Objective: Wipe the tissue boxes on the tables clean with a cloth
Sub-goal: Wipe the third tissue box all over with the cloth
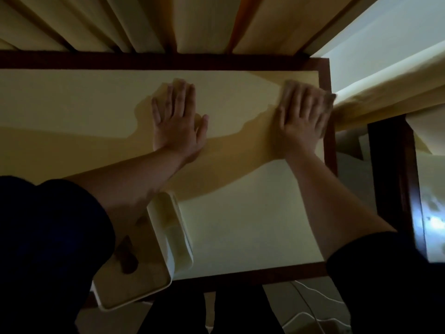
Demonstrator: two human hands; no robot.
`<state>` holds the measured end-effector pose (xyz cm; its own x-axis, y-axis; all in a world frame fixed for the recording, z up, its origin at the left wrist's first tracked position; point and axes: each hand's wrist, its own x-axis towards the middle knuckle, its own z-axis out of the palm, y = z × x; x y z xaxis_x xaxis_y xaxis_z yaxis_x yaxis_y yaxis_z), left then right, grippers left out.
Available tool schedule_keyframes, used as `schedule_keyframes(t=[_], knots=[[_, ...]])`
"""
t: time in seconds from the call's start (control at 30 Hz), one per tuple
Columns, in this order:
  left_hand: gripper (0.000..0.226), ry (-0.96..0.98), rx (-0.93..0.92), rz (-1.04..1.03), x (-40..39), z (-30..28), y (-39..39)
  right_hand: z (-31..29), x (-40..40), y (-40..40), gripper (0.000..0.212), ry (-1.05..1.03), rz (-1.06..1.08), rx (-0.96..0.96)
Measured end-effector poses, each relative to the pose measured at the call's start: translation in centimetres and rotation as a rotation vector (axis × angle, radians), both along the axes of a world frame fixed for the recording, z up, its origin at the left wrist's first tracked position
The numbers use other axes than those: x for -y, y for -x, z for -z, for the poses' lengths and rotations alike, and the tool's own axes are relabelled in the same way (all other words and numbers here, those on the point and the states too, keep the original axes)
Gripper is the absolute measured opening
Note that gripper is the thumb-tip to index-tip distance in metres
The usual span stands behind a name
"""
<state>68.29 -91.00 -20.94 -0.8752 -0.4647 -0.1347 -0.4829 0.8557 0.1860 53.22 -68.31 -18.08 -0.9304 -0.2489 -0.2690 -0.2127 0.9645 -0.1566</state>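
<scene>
tissue box [168, 237] near table edge | hands [179, 116] flat, well beyond it

A table [240, 225] with a pale cream top and a dark wooden rim fills most of the view. Cream curtains [197, 22] hang in folds behind its far edge. At its near left corner a white tray [134, 295] lies partly over the edge, with a dark smear on its bottom. To the right stands a dark wooden post [395, 174], with a pale draped cloth [390, 75] above it. Below the table's near edge a white cable [310, 307] runs across the floor.
</scene>
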Motion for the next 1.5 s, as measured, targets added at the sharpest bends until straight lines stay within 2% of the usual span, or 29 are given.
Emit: schedule_keyframes(t=[0.2, 0.33, 0.4, 0.47, 0.53, 0.63, 0.7, 0.77, 0.83, 1.0, 1.1, 1.13, 1.2, 1.27, 1.33, 1.37, 1.4, 1.43, 1.5], knots=[[0.074, 0.002, 0.018, -0.008, -0.2, -0.2, -0.3, 0.5, 0.4, -13.7, 0.069, 0.082, -0.333, 0.055], [0.074, 0.01, 0.01, -0.012, -0.1, -0.3, -0.2, 0.4, -2.8, -22.1, 0.069, 0.089, -0.652, 0.094], [0.074, 0.02, 0.021, -0.016, -0.1, -0.3, -0.3, 0.4, -5.1, -22.9, 0.068, 0.104, -0.853, 0.089], [0.074, 0.025, 0.027, -0.013, -0.2, -0.3, -0.3, 0.7, -6.6, -20.6, 0.066, 0.102, -0.943, 0.054], [0.074, 0.027, 0.024, -0.009, -0.2, -0.3, -0.4, 1.0, -7.5, -16.4, 0.064, 0.061, -0.795, 0.026], [0.075, 0.037, 0.033, -0.004, -0.2, -0.2, -0.4, 0.5, -9.4, -9.9, 0.065, -0.011, -0.319, 0.021], [0.075, 0.034, 0.038, -0.002, -0.3, -0.1, -0.2, 0.1, -9.5, -8.8, 0.066, -0.017, 0.003, 0.054], [0.076, 0.031, 0.037, -0.006, -0.4, 0.0, -0.3, 0.4, -7.1, -10.8, 0.069, 0.0, 0.193, 0.036], [0.076, 0.028, 0.037, -0.016, -0.3, 0.0, -0.2, 0.6, -3.9, -14.9, 0.072, 0.019, 0.096, 0.033], [0.078, 0.025, 0.05, -0.009, -0.1, -0.1, -0.2, 0.6, -3.5, -26.3, 0.074, 0.088, -0.771, 0.112], [0.077, 0.021, 0.038, -0.01, 0.0, -0.2, -0.3, 0.8, -6.3, -24.7, 0.071, 0.083, -0.955, 0.077], [0.077, 0.021, 0.032, -0.011, -0.1, -0.3, -0.3, 1.0, -7.5, -23.1, 0.069, 0.062, -0.937, 0.054], [0.076, 0.022, 0.027, -0.007, -0.1, -0.2, -0.2, 1.0, -10.5, -19.5, 0.067, 0.016, -0.748, 0.032], [0.076, 0.017, 0.019, -0.01, -0.1, -0.1, -0.1, 0.7, -12.9, -17.5, 0.067, 0.005, -0.394, 0.046], [0.076, 0.004, 0.032, -0.009, -0.1, -0.1, -0.3, 0.5, -13.0, -18.7, 0.068, -0.015, -0.014, 0.059], [0.076, -0.004, 0.04, -0.009, -0.1, -0.2, -0.4, 0.5, -12.1, -20.1, 0.068, -0.029, 0.099, 0.065], [0.076, -0.02, 0.046, -0.011, -0.1, -0.2, -0.4, 0.4, -11.2, -21.8, 0.067, -0.033, 0.113, 0.086], [0.076, -0.049, 0.045, -0.015, 0.0, -0.4, -0.5, 0.2, -10.3, -23.7, 0.067, -0.017, 0.024, 0.121], [0.074, -0.145, 0.013, -0.036, 0.3, -1.1, -0.1, -0.2, -10.1, -26.4, 0.069, 0.024, -0.315, 0.16]])
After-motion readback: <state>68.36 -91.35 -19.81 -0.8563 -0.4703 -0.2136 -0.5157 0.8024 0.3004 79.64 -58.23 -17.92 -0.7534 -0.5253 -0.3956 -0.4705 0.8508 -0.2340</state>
